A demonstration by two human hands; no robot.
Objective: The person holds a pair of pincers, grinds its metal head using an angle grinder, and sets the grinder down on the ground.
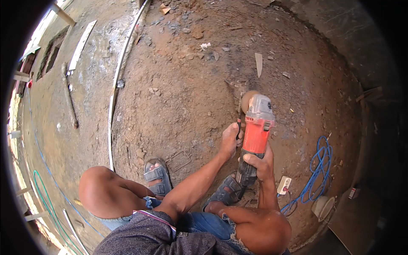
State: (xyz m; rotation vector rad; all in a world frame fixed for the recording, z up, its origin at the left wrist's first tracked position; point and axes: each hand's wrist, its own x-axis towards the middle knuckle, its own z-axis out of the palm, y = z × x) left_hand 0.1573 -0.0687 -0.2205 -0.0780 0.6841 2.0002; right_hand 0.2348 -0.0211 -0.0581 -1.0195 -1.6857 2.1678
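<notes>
A red and grey angle grinder points away from me over the dirt floor. My right hand is wrapped round its dark rear body, thumb on top. At the grinder's front is a round tan disc. My left hand is closed round the dark handle of a thin tool, just left of the grinder. The tool's slim metal part stands beside the disc; whether they touch I cannot tell.
A white power socket with a red plug and a coiled blue cable lie at the right. A long metal strip crosses the floor at the left, near a wooden stick. My sandalled feet are below the tools.
</notes>
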